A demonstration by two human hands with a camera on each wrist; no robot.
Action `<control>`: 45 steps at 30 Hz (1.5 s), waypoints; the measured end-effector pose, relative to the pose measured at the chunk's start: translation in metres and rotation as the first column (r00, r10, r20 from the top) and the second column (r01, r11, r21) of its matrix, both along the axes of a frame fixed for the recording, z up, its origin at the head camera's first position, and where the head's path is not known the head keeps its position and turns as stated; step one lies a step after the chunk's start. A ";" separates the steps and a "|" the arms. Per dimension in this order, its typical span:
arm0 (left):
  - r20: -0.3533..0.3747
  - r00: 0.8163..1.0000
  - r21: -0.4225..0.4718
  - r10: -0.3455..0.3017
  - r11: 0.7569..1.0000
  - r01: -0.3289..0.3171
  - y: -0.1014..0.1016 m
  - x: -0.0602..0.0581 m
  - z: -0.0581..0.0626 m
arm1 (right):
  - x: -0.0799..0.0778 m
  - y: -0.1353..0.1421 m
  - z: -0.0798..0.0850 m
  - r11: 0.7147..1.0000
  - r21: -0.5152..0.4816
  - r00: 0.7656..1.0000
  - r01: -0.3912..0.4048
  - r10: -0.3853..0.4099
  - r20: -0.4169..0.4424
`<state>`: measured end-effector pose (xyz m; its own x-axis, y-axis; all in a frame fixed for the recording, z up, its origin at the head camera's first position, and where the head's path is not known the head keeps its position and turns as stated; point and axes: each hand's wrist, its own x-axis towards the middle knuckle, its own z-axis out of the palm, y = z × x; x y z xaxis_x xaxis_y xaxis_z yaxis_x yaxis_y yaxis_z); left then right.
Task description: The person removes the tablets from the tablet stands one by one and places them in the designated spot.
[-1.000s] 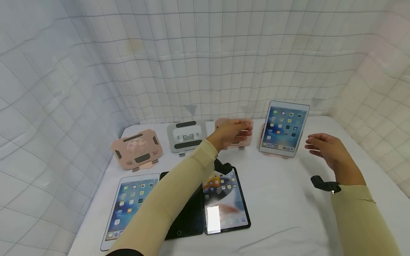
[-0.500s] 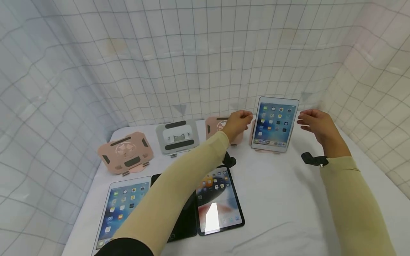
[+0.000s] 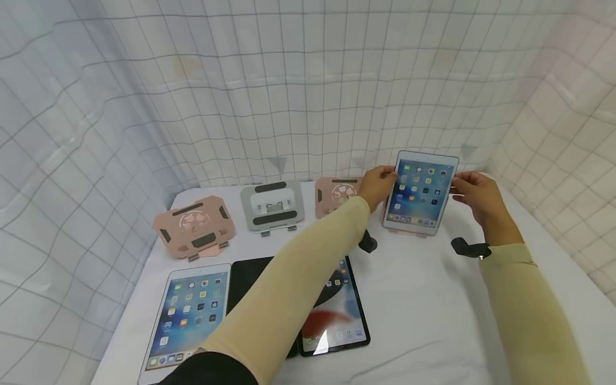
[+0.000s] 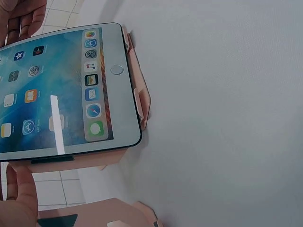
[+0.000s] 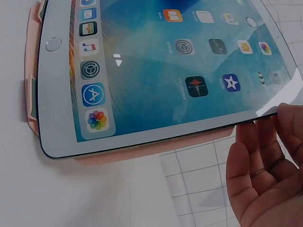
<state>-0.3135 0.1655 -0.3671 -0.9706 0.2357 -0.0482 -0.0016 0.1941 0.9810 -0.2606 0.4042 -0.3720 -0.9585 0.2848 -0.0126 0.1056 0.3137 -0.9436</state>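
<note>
A white tablet (image 3: 420, 192) with a lit home screen leans back on a pink stand (image 4: 136, 82) at the table's back right. My left hand (image 3: 377, 184) holds its left edge, fingertips at the rim; in the left wrist view these fingers (image 4: 26, 189) are partly cut off. On the opposite edge, my right hand (image 3: 480, 199) pinches the tablet; in the right wrist view the thumb lies at the rim and the other fingers (image 5: 246, 165) curl below it. The stand's lower lips (image 5: 31, 101) sit along the tablet's home-button end.
Another pink stand (image 3: 332, 195) is partly behind my left hand. Further left are a grey stand (image 3: 273, 206) and a pink stand (image 3: 194, 227). In front lie a white tablet (image 3: 187, 315), a dark tablet (image 3: 245, 275) and a black-framed tablet (image 3: 337, 321), partly under my left arm.
Both hands have closed in on the standing tablet: the left moved right from in front of the neighbouring pink stand, the right moved inward. Now they hold its two side edges.
</note>
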 end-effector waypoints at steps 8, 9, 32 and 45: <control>-0.065 0.996 0.041 0.067 0.997 -0.064 0.006 0.006 -0.006 | 0.003 -0.002 -0.012 0.997 -0.058 0.996 0.054 -0.058 -0.072; -0.068 0.995 0.051 0.066 0.997 -0.063 0.006 0.006 -0.006 | 0.004 -0.002 -0.013 0.994 -0.090 0.994 0.056 -0.064 -0.087; 0.158 0.987 0.391 -0.044 0.920 -0.022 -0.025 0.046 -0.022 | 0.038 -0.021 -0.015 0.962 -0.258 0.970 -0.085 0.020 -0.244; 0.319 0.943 0.462 -0.098 0.884 -0.064 -0.063 0.067 -0.026 | 0.056 -0.039 -0.020 0.934 -0.259 0.959 -0.244 0.192 -0.210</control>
